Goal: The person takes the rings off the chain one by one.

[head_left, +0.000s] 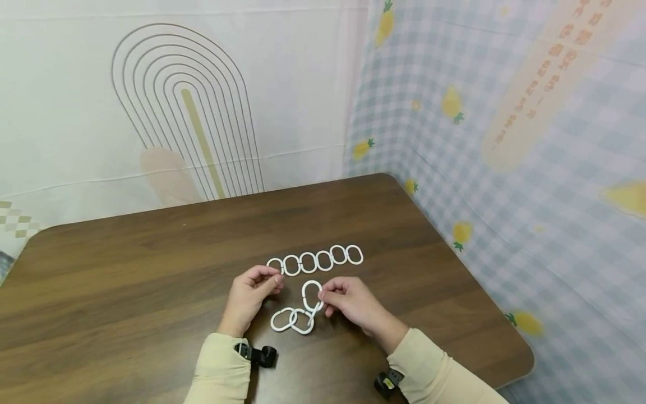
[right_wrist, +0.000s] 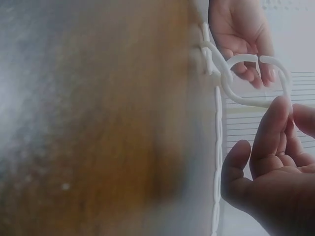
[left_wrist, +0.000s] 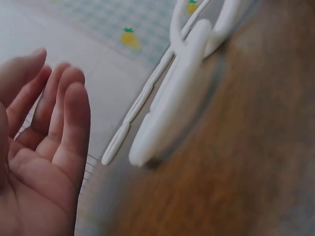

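My right hand [head_left: 355, 303] pinches a white oval ring [head_left: 312, 282] between thumb and fingertips, holding it raised. In the right wrist view this plastic chain link [right_wrist: 248, 102] has a small gap in its upper side. It is hooked into a short chain of similar white links [head_left: 272, 321] that trails down to the left onto the table. My left hand [head_left: 247, 297] hovers left of them with fingers loosely bent. Nothing lies between its thumb and fingers [left_wrist: 76, 123] in the left wrist view. Its fingertips overlap the near left end of a row of links in the head view.
Behind the hands, several white links form a row [head_left: 300, 264] on the brown wooden table [head_left: 126, 269]. A white patterned cloth [head_left: 313, 84] hangs at the back and a checked cloth [head_left: 454, 168] at the right. Each wrist wears a black strap with a small camera [head_left: 267, 356].
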A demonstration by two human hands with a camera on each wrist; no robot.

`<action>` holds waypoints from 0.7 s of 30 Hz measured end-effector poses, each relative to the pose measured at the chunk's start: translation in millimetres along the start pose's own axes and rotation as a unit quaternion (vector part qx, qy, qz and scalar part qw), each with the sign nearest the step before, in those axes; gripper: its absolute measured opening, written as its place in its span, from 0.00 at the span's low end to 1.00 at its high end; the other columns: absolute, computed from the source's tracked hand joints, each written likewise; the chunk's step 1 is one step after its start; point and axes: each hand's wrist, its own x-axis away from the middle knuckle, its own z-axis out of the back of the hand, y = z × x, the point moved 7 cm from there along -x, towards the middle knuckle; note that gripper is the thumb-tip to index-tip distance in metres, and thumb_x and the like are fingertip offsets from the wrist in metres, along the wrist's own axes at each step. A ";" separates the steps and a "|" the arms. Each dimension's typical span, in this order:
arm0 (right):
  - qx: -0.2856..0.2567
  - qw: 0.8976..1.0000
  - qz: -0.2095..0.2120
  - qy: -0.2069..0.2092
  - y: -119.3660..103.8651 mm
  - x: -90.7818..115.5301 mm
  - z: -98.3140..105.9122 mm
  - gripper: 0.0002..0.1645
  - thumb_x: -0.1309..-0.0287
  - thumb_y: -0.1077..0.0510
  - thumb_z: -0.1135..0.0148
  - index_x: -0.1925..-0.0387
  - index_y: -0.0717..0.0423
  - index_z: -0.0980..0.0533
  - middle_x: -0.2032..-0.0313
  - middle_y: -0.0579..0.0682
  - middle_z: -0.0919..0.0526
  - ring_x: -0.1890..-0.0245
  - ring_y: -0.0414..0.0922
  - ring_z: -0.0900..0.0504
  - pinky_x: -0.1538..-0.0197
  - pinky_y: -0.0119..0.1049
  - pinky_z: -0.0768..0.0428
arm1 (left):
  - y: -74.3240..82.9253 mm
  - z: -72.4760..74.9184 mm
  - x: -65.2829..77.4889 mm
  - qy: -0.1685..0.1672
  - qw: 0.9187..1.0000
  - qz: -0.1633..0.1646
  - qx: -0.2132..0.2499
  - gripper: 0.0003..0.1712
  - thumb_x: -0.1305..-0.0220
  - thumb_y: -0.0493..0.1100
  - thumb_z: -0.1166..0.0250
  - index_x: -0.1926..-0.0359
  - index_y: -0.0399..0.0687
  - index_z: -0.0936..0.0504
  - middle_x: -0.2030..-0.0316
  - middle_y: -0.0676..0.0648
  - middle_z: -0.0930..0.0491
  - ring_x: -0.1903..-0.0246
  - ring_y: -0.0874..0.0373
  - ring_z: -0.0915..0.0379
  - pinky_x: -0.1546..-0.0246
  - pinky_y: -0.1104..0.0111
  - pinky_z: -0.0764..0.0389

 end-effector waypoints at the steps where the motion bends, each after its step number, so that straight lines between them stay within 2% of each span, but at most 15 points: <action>1: 0.000 1.000 0.000 0.000 -1.0 0.0 -0.4 0.12 0.36 0.64 0.38 0.61 0.74 0.22 0.73 0.55 0.17 0.77 0.41 0.19 0.66 0.36 0.18 | 1.0 -3.4 1.1 -0.017 1.000 -0.002 -0.001 0.11 0.37 0.29 0.33 0.56 0.22 0.21 0.65 0.32 0.16 0.68 0.58 0.17 0.64 0.67 0.14; 4: 0.000 1.000 0.001 0.000 -4.5 -0.1 -1.8 0.12 0.36 0.63 0.37 0.61 0.74 0.22 0.74 0.52 0.18 0.77 0.41 0.20 0.66 0.36 0.18 | 2.4 -12.5 3.9 -0.059 0.998 -0.012 -0.028 0.10 0.37 0.30 0.32 0.57 0.27 0.18 0.60 0.29 0.17 0.64 0.59 0.17 0.60 0.69 0.15; 10: 0.009 1.000 0.000 -0.006 -6.6 -1.1 -4.6 0.12 0.37 0.62 0.36 0.61 0.73 0.21 0.74 0.50 0.18 0.76 0.40 0.20 0.66 0.35 0.20 | 0.7 -32.5 9.3 -0.126 0.983 -0.033 -0.130 0.08 0.38 0.35 0.29 0.58 0.37 0.14 0.61 0.41 0.13 0.62 0.64 0.19 0.59 0.74 0.20; 16: -0.003 1.000 0.003 -0.011 -8.2 -1.7 -6.4 0.11 0.37 0.63 0.36 0.62 0.72 0.21 0.73 0.49 0.17 0.76 0.40 0.20 0.66 0.35 0.20 | -0.8 -50.9 16.6 -0.193 0.973 -0.030 -0.124 0.10 0.38 0.32 0.31 0.55 0.33 0.15 0.59 0.38 0.14 0.58 0.62 0.18 0.54 0.72 0.19; 21: -0.006 1.000 0.012 -0.013 -10.9 -1.6 -7.3 0.10 0.36 0.64 0.37 0.62 0.72 0.21 0.73 0.49 0.18 0.76 0.41 0.20 0.67 0.34 0.20 | 0.0 -57.2 20.6 -0.217 0.968 -0.025 -0.121 0.13 0.40 0.30 0.32 0.53 0.32 0.16 0.57 0.39 0.14 0.57 0.59 0.18 0.53 0.71 0.19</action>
